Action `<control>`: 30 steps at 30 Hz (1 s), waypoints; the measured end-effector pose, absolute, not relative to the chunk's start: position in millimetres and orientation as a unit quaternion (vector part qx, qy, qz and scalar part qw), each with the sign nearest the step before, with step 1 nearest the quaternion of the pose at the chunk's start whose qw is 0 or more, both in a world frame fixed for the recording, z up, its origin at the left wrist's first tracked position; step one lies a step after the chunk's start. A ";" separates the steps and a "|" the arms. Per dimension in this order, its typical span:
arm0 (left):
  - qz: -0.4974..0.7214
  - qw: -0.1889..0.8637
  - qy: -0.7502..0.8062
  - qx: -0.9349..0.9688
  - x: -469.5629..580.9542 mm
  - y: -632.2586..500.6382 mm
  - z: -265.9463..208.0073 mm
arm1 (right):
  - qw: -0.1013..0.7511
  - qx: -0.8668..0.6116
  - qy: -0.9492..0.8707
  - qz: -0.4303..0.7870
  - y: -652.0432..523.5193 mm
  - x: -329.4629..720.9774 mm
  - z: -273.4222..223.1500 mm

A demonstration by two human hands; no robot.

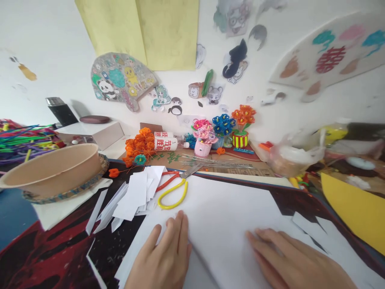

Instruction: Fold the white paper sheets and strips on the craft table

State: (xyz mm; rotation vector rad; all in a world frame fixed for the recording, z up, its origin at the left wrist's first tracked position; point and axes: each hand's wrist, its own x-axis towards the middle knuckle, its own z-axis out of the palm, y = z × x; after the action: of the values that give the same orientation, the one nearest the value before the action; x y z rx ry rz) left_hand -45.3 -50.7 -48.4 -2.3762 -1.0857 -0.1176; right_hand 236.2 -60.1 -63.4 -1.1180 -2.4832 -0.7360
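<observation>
Though apart, both hands (162, 253) (290, 257) on white paper (225, 204)

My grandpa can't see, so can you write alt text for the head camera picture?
A person's bare left hand and right hand are on large white paper sheets. Metal scissors with red and yellow handles lie beyond, beside a pile of white cut paper pieces. Pink, blue and orange craft flowers stand behind.
</observation>
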 end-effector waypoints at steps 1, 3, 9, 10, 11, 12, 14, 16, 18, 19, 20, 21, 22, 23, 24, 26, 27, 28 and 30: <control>-0.038 0.259 -0.401 -0.878 -44.4 -51.2 -47.9 | 0.165 -0.404 -0.864 -0.250 -59.8 233.1 -59.0; -0.030 0.271 -0.411 -0.870 -42.1 -53.6 -48.8 | 0.189 -0.446 -0.842 -0.235 -60.9 226.7 -55.1; -0.073 0.337 -0.403 -0.848 -36.5 -60.5 -63.0 | 0.247 -0.494 -0.817 -0.165 -67.6 217.1 -64.8; -0.083 0.334 -0.400 -0.850 -36.4 -60.1 -64.7 | 0.258 -0.491 -0.816 -0.163 -67.8 217.5 -67.5; -0.090 0.331 -0.396 -0.852 -36.5 -59.3 -65.7 | 0.279 -0.485 -0.812 -0.166 -67.7 218.3 -70.2; -0.091 0.327 -0.393 -0.855 -36.8 -58.4 -65.9 | 0.290 -0.485 -0.809 -0.159 -67.3 219.2 -72.8; -0.091 0.322 -0.391 -0.857 -38.0 -56.6 -65.0 | 0.312 -0.490 -0.802 -0.143 -66.0 220.9 -76.9; -0.092 0.314 -0.394 -0.859 -39.5 -55.7 -63.6 | 0.318 -0.496 -0.798 -0.127 -64.9 222.0 -79.0; -0.095 0.302 -0.400 -0.860 -41.1 -55.3 -62.9 | 0.318 -0.499 -0.797 -0.118 -64.2 222.5 -79.3; -0.098 0.296 -0.405 -0.860 -41.8 -55.0 -62.9 | 0.317 -0.500 -0.797 -0.116 -64.1 222.7 -79.0; -0.101 0.292 -0.408 -0.859 -42.3 -54.6 -63.0 | 0.317 -0.500 -0.798 -0.116 -64.2 222.9 -78.6; -0.104 0.289 -0.410 -0.859 -42.6 -54.1 -63.1 | 0.316 -0.499 -0.798 -0.117 -64.4 223.0 -78.2; -0.107 0.287 -0.410 -0.859 -42.7 -53.5 -63.1 | 0.315 -0.498 -0.799 -0.119 -64.8 223.0 -77.7; -0.111 0.287 -0.408 -0.860 -42.6 -52.9 -62.8 | 0.313 -0.497 -0.800 -0.123 -65.2 223.0 -77.2; -0.115 0.287 -0.404 -0.861 -42.3 -52.3 -62.2 | 0.310 -0.496 -0.801 -0.126 -65.8 222.9 -76.8; -0.126 0.284 -0.398 -0.863 -41.4 -51.7 -59.9 | 0.307 -0.492 -0.803 -0.136 -67.1 222.4 -76.2; -0.132 0.280 -0.398 -0.864 -40.8 -51.7 -58.3 | 0.309 -0.489 -0.803 -0.143 -67.9 222.1 -76.0; -0.138 0.273 -0.399 -0.864 -40.3 -51.9 -56.5 | 0.313 -0.487 -0.802 -0.152 -68.8 221.8 -75.9; -0.145 0.257 -0.405 -0.866 -39.6 -52.8 -53.4 | 0.324 -0.481 -0.797 -0.169 -70.5 221.5 -75.8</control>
State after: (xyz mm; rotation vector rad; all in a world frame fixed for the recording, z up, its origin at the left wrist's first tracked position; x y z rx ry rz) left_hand -39.6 -52.8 -53.4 -2.3492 -1.0981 -0.3923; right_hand 221.5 -70.5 -75.8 -1.2615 -2.0900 -0.4429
